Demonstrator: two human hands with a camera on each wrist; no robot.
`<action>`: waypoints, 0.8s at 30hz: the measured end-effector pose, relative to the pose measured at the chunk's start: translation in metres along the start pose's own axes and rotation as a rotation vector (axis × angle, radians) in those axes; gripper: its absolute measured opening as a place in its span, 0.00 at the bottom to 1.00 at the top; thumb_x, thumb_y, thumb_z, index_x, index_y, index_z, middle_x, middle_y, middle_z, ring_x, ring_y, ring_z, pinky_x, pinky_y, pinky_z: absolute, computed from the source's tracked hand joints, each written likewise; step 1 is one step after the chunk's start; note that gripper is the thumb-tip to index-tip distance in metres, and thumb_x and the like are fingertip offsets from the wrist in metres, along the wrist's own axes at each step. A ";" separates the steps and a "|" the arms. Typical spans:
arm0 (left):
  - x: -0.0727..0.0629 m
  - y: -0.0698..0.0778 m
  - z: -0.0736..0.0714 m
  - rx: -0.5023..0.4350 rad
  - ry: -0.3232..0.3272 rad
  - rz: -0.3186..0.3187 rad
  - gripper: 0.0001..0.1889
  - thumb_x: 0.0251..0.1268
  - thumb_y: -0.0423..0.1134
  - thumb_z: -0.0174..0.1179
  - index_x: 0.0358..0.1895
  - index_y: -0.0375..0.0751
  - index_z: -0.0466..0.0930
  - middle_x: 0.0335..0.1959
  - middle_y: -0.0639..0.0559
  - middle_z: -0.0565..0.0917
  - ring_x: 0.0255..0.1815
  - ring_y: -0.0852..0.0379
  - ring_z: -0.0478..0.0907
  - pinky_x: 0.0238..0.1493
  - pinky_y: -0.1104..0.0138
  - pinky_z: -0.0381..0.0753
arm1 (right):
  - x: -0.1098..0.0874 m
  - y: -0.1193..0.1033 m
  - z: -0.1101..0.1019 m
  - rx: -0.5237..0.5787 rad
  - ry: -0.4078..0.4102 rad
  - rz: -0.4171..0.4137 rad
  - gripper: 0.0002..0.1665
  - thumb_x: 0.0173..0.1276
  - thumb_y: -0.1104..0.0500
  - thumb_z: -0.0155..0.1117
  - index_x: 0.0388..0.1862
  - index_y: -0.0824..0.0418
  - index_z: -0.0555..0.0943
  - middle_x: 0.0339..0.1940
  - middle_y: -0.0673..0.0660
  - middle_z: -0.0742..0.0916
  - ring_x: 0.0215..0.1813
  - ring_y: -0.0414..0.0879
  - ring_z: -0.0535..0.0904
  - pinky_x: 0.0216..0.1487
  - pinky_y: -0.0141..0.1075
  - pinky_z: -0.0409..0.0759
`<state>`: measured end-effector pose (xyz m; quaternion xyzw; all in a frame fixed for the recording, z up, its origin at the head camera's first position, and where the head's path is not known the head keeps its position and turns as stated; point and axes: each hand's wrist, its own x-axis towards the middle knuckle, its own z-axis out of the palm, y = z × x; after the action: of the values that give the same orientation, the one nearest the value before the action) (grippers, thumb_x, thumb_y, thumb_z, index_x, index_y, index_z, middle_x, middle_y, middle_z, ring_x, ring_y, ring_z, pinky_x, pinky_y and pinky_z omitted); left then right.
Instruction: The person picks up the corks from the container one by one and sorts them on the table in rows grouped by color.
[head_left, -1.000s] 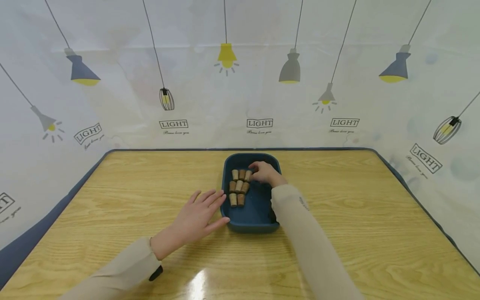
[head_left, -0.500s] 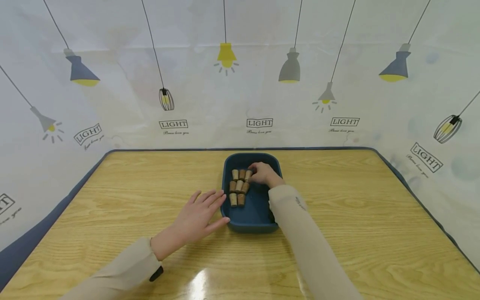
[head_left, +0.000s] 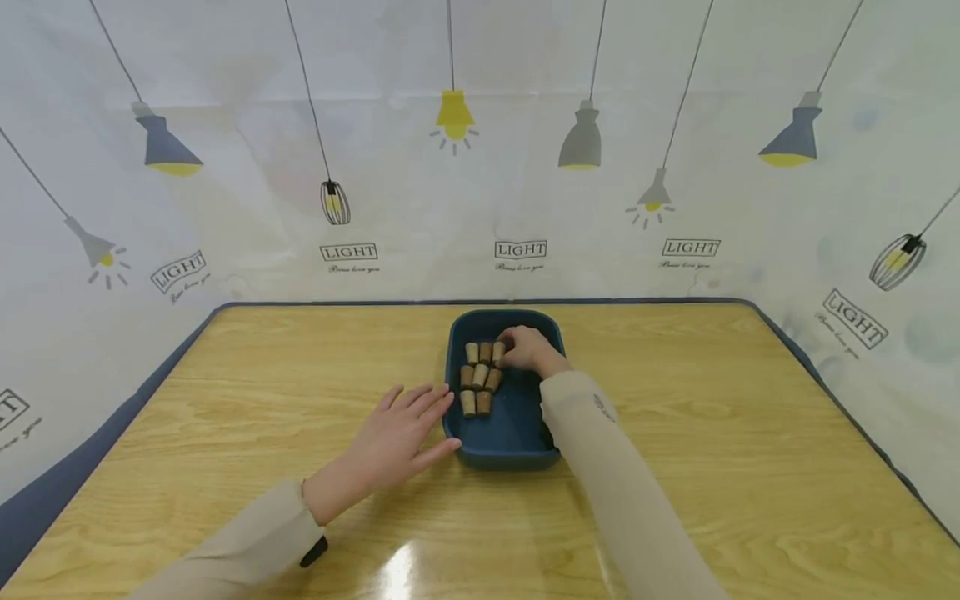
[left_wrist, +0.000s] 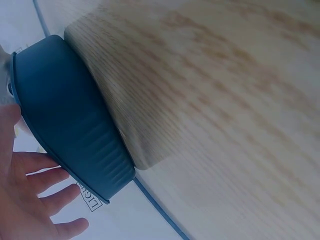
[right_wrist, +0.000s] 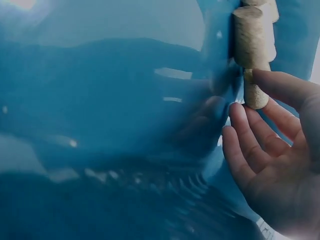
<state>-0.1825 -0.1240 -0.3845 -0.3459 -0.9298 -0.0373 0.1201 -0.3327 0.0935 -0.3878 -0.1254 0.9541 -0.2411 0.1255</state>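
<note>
A dark blue rectangular tray [head_left: 513, 425] holds several tapered corks [head_left: 481, 376], lying in three rows along its left side. Inside the far part of the tray, my right hand [head_left: 531, 348] is at the right end of the farthest row. From the right wrist view, its thumb and finger pinch a cork [right_wrist: 256, 95] beside other corks [right_wrist: 250, 36]. My left hand [head_left: 397, 437] is spread at the tray's left side, its fingertips at the rim. The left wrist view has these fingers extended along the tray's outer wall [left_wrist: 65, 100].
The tray stands on a wood-grain table [head_left: 300, 358] with a dark blue edge. Behind it rises a pale backdrop [head_left: 420, 200] printed with hanging lamps. My right sleeve [head_left: 615, 467] crosses the tray's right rim and hides part of its inside.
My right hand and sleeve have shifted slightly left since one second ago, staying at the same far-row cork. The left hand and the rows of corks look unchanged.
</note>
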 end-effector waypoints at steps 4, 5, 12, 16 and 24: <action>-0.001 0.000 0.000 -0.001 0.003 0.000 0.34 0.63 0.61 0.40 0.61 0.38 0.65 0.62 0.47 0.64 0.61 0.47 0.59 0.58 0.49 0.53 | -0.004 -0.005 -0.008 0.000 -0.012 -0.031 0.26 0.57 0.58 0.63 0.55 0.63 0.73 0.48 0.59 0.78 0.49 0.51 0.72 0.48 0.42 0.70; 0.000 0.000 0.000 0.000 0.006 0.001 0.33 0.63 0.61 0.40 0.61 0.38 0.65 0.62 0.47 0.64 0.61 0.47 0.59 0.58 0.49 0.53 | -0.006 -0.006 -0.011 -0.002 -0.012 -0.043 0.26 0.57 0.58 0.63 0.55 0.63 0.72 0.48 0.59 0.78 0.49 0.51 0.72 0.49 0.42 0.70; 0.000 0.001 0.002 -0.003 -0.003 -0.001 0.34 0.63 0.62 0.37 0.62 0.38 0.65 0.62 0.47 0.64 0.61 0.47 0.59 0.58 0.49 0.54 | -0.014 -0.015 -0.029 0.005 -0.031 -0.125 0.26 0.58 0.59 0.62 0.56 0.65 0.71 0.48 0.60 0.77 0.49 0.52 0.72 0.49 0.42 0.70; -0.001 0.002 0.002 -0.005 -0.003 0.003 0.35 0.63 0.62 0.37 0.62 0.38 0.65 0.62 0.47 0.64 0.61 0.47 0.60 0.58 0.49 0.54 | -0.019 -0.018 -0.040 0.019 -0.066 -0.169 0.25 0.59 0.61 0.61 0.55 0.67 0.71 0.48 0.61 0.77 0.49 0.52 0.72 0.48 0.42 0.70; -0.001 0.000 0.002 0.014 0.017 0.008 0.35 0.63 0.63 0.37 0.61 0.38 0.65 0.62 0.47 0.64 0.60 0.47 0.61 0.57 0.49 0.55 | -0.029 -0.016 -0.057 -0.027 -0.058 -0.260 0.25 0.58 0.61 0.61 0.54 0.68 0.72 0.46 0.61 0.78 0.48 0.52 0.73 0.48 0.43 0.70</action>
<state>-0.1819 -0.1244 -0.3871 -0.3485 -0.9275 -0.0331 0.1308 -0.3202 0.1128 -0.3262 -0.2567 0.9290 -0.2386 0.1189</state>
